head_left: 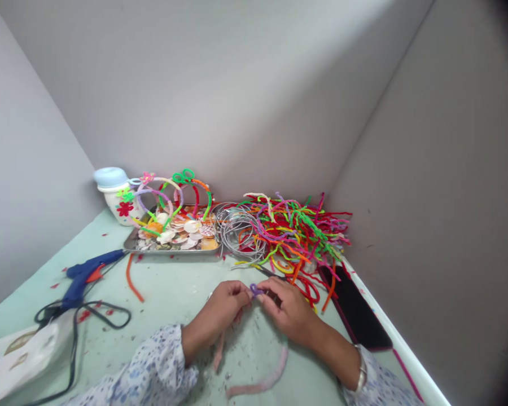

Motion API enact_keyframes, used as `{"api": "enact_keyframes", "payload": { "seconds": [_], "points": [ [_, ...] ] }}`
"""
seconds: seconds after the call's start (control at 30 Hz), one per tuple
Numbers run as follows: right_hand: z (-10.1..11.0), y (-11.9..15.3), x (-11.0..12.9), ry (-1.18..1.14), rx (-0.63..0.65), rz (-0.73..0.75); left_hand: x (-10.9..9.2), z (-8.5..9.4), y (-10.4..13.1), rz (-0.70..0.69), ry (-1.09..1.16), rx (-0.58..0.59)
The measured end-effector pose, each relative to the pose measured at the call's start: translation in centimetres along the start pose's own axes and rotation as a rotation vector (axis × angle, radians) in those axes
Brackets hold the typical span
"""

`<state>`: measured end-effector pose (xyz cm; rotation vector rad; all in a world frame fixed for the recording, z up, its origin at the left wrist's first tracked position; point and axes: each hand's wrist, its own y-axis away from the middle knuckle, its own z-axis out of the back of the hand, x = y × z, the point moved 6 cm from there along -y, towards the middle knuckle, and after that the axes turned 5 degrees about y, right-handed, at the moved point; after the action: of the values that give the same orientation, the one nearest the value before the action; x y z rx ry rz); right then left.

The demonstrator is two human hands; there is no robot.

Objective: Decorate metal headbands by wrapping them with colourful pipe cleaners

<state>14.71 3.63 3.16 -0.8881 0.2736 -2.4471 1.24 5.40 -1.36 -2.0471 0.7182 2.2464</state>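
Note:
Between my two hands, over the middle of the table, is a small loop of purple pipe cleaner (256, 290). My left hand (224, 304) pinches its left side with thumb and forefinger. From the other side, my right hand (285, 307) grips it, also closed in a pinch. The fingertips of both hands nearly meet and cover part of the loop. A pale pink fuzzy strip (262, 386) curves on the table below my right hand, its upper end hidden near the wrist. Under my left hand hangs or lies another pinkish piece (219, 352); I cannot tell if it is held.
A metal tray (182, 252) of shells stands at the back, with colourful pipe-cleaner headbands (161, 183) and a lidded white jar (118, 197). Wire coils (241, 231) and piled pipe cleaners (305, 225) lie rightward. A blue glue gun (80, 282) is left, a black phone-like slab (355, 310) right.

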Motion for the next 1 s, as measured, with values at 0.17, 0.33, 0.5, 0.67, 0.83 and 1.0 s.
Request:
{"api": "enact_keyframes", "payload": {
  "seconds": [0.17, 0.33, 0.5, 0.67, 0.83, 1.0],
  "points": [
    [0.2, -0.1, -0.5, -0.067, -0.047, -0.114, 0.1, -0.2, 0.0, 0.023, -0.005, 0.002],
    [-0.1, -0.1, -0.7, -0.131, -0.069, -0.165, -0.7, -0.3, 0.4, -0.017, -0.027, -0.048],
    [-0.1, -0.2, -0.5, -0.17, -0.069, -0.181, -1.1, -0.3, 0.7, -0.049, -0.105, -0.089],
    [0.1, -0.4, -0.1, -0.161, -0.08, -0.175, -1.2, -0.6, 0.9, -0.069, -0.103, -0.072],
    [0.2, -0.5, 0.2, -0.179, -0.074, -0.172, -0.8, -0.8, 0.9, -0.103, -0.108, -0.054],
    [0.1, -0.6, -0.4, -0.278, -0.033, -0.258, -0.7, -0.7, 0.9, -0.098, -0.092, -0.048]
  ]
}}
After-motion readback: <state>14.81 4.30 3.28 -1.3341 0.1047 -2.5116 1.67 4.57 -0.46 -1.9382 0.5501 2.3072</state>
